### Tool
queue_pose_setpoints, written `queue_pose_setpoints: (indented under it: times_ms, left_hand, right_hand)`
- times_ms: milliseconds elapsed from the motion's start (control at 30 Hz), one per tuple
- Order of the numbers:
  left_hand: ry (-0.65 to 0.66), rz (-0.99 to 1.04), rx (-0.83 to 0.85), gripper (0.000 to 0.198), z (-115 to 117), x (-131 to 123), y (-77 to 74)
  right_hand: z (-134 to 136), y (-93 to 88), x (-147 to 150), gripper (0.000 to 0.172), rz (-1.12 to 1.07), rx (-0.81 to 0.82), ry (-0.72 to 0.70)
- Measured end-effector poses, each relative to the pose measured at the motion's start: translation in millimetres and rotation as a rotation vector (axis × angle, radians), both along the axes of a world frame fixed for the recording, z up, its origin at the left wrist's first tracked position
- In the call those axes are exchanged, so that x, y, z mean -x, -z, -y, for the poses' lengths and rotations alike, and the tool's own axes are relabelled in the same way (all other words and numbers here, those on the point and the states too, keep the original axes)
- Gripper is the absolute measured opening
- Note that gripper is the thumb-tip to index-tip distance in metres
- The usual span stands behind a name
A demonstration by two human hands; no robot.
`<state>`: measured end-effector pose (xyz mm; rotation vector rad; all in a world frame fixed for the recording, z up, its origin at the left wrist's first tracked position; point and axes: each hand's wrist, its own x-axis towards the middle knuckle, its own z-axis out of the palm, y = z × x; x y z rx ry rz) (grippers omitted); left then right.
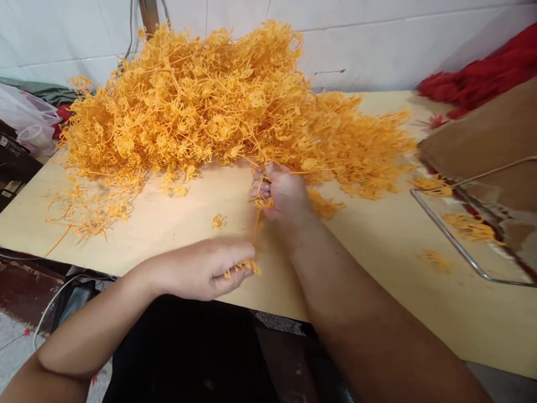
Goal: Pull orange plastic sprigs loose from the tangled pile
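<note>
A large heap of yellow-orange plastic flower sprays [201,106] lies tangled across the table's back half. At its front edge is my right hand [288,193], fingers closed on a thin orange plastic spray [263,202] whose stem hangs toward me. My left hand [197,268] is nearer the table's front edge, closed with small orange plastic flower pieces [247,267] between thumb and fingers. A thin strand seems to run between the two hands; whether it joins what they hold I cannot tell. One loose orange flower piece [218,221] rests on the table just beyond my left hand.
The pale table [377,252] backs onto a white tiled wall [377,45]. At right are a brown cardboard box [486,134], a bent metal rod frame [451,240] and red material [482,73]. A clear plastic bag [25,106] sits far left; orange scraps [92,210] lie left.
</note>
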<state>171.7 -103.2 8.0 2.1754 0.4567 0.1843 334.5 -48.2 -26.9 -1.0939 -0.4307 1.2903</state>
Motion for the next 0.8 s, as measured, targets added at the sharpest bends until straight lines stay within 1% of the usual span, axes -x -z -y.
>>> queue_pose_setpoints:
  times_ms: [33,100,167,200,233,300,367,500,633,700,800]
  left_hand:
    - [-0.050,-0.015,-0.042,0.018,1,2,-0.4]
    - [-0.251,-0.076,-0.147,0.021,-4,6,1.6]
    - [-0.446,-0.208,-0.282,0.019,-12,9,6.2]
    - [-0.498,-0.293,-0.347,0.018,-16,9,9.0]
    - [-0.517,-0.375,-0.403,0.018,-20,9,11.7]
    - [-0.500,-0.501,-0.479,0.025,-24,7,16.5]
    - [-0.462,-0.561,-0.528,0.029,-24,3,19.9]
    - [-0.411,-0.617,-0.649,0.036,-22,-9,24.0]
    - [-0.352,-0.614,-0.781,0.033,-21,-18,27.5]
    - [-0.344,-0.592,-0.791,0.031,-20,-20,27.5]
    - [-0.347,-0.594,-0.723,0.028,-21,-19,22.5]
  right_hand:
    - [-1,1.0,-1,0.024,0.003,-0.009,0.013]
    - [-1,2.9,-1,0.022,0.000,-0.022,-0.008]
    - [-2,5.4,4,0.020,0.012,-0.047,-0.058]
    - [-2,6.9,6,0.020,0.030,-0.066,-0.079]
    - [-2,8.5,8,0.021,0.055,-0.084,-0.085]
    - [-4,11.9,10,0.022,0.121,-0.100,-0.058]
    - [-5,15.0,11,0.020,0.167,-0.087,-0.013]
    - [-7,20.9,14,0.016,0.261,-0.079,0.026]
    - [-9,25.7,18,0.014,0.388,-0.090,0.058]
    - [-10,26.6,19,0.014,0.396,-0.095,0.060]
    - [-12,27.0,18,0.015,0.389,-0.100,0.064]
